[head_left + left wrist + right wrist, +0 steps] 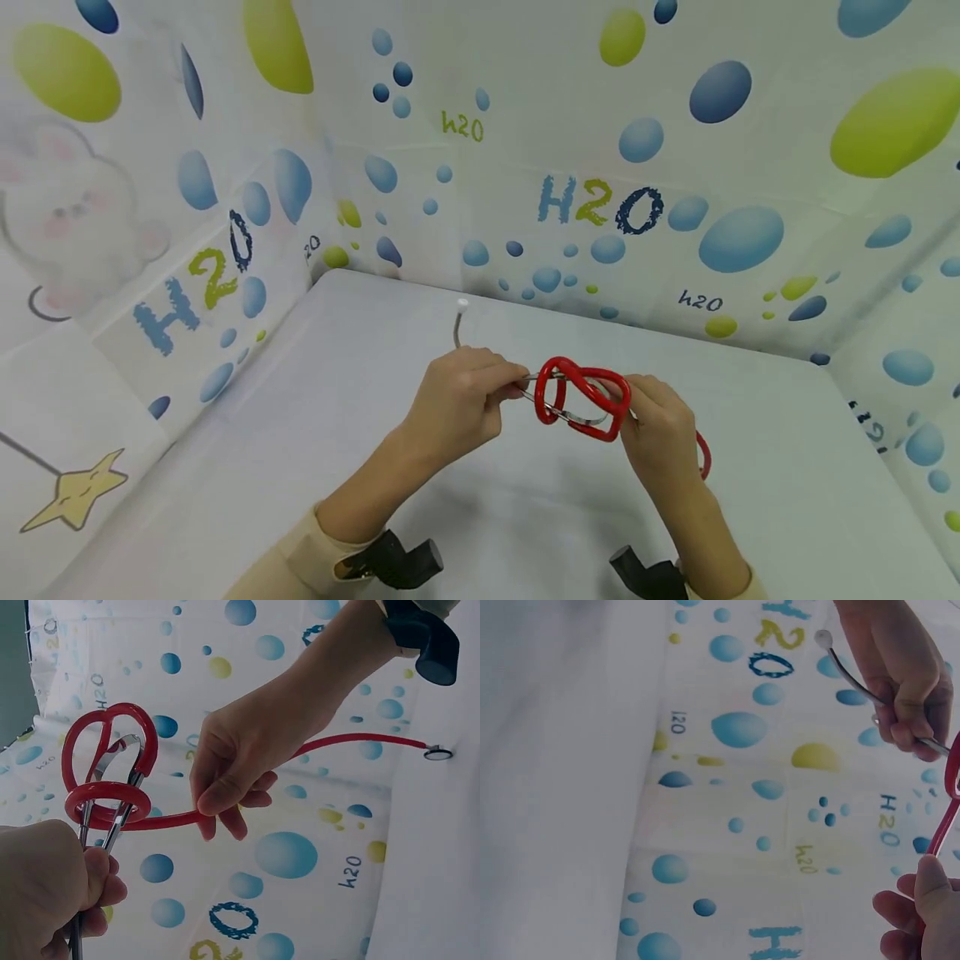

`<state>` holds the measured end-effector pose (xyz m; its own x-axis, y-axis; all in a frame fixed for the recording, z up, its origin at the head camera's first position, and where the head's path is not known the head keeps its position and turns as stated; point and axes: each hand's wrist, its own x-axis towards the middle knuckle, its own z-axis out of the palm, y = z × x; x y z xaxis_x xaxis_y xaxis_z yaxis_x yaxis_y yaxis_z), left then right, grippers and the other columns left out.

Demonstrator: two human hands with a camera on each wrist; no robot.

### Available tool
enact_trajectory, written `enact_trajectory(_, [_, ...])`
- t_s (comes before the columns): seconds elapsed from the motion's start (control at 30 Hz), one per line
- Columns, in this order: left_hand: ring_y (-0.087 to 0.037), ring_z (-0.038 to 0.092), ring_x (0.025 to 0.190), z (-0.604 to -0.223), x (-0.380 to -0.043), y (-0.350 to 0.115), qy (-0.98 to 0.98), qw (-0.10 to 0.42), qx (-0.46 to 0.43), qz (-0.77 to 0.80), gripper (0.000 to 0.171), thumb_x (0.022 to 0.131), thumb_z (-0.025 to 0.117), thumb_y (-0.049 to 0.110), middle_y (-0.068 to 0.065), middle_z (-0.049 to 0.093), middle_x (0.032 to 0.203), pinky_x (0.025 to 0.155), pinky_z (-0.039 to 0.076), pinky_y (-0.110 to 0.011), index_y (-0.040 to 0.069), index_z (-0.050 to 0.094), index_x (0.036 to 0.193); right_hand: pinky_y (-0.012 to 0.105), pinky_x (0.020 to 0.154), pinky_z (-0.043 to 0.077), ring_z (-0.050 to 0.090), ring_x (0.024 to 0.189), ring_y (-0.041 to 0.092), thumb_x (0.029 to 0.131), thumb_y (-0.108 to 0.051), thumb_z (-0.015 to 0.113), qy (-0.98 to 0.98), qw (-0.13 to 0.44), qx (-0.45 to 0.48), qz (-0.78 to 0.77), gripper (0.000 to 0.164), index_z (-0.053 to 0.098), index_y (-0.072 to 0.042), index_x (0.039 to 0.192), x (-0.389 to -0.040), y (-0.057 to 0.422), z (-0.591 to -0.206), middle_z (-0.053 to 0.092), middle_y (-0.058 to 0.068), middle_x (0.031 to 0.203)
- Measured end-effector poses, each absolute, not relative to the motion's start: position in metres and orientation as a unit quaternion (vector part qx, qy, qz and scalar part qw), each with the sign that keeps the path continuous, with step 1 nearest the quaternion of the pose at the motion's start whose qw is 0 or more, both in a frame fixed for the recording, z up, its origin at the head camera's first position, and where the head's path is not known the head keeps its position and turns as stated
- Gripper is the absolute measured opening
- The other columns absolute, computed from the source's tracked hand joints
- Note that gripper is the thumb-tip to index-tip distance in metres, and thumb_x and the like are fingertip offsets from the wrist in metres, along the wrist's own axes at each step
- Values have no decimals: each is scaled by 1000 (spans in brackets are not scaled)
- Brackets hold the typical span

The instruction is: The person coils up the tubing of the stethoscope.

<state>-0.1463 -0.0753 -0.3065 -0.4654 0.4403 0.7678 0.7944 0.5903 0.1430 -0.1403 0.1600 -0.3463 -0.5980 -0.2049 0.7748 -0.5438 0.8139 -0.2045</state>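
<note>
A stethoscope with red tubing (622, 392) is held up above the white table between both hands. My left hand (461, 400) grips its two metal ear tubes, and a white ear tip (462, 305) sticks up beyond the knuckles. Just past these fingers, the red tubing is looped around the metal tubes. My right hand (662, 429) pinches the tubing to the right of the loop, as the left wrist view shows. From there the tubing runs on to the round chest piece (439, 753), which hangs free at the far end.
Beneath the hands lies the white tabletop (345, 367). Backdrop sheets (510, 167) printed with blue and green drops and H2O lettering stand at the back and sides. A bunny picture (75, 217) and a yellow star (75, 492) decorate the left side.
</note>
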Motion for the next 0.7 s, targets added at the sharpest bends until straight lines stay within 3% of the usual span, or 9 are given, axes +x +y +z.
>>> enact_trajectory(0.07, [-9,61,66,-306,-148,-76,-821,354,-363,-261,10,76,66,4,1,70,75,65,50,-19,8,71,84,41,62,53,59,68,24,65,-4,77,-865,392,227,217,26,68,0,88,-140,157,-348,65,13,77])
enact_trajectory(0.17, [-10,62,65,-304,-150,-79,-824,356,-341,-279,10,77,66,4,1,70,75,64,50,-19,8,71,84,40,63,53,62,73,24,72,-9,71,-863,379,252,221,25,67,-1,95,-140,152,-352,66,13,82])
enact_trajectory(0.3, [-11,63,66,-302,-154,-84,-826,359,-317,-298,8,78,65,5,-1,70,75,64,51,-21,8,71,83,37,68,53,63,82,22,87,-24,51,-873,348,277,203,31,63,-4,109,-140,145,-357,65,11,94])
enact_trajectory(0.4, [-12,63,66,-302,-158,-87,-828,364,-304,-298,7,79,65,6,-1,69,74,65,52,-22,8,71,82,32,68,54,61,79,18,93,-30,42,-881,326,287,185,35,60,-4,107,-141,141,-359,61,8,93])
enact_trajectory(0.53, [-12,63,65,-304,-162,-91,-833,371,-292,-289,8,78,65,6,-1,69,73,65,51,-22,8,71,82,29,66,54,61,74,14,92,-26,46,-886,312,299,170,30,59,-3,104,-139,136,-360,60,6,89])
enact_trajectory(0.7, [-12,63,66,-307,-167,-94,-841,366,-277,-286,9,79,63,5,0,69,73,66,51,-22,9,71,81,23,61,53,56,66,7,89,-23,53,-903,276,296,145,33,53,-5,117,-136,130,-361,59,1,82])
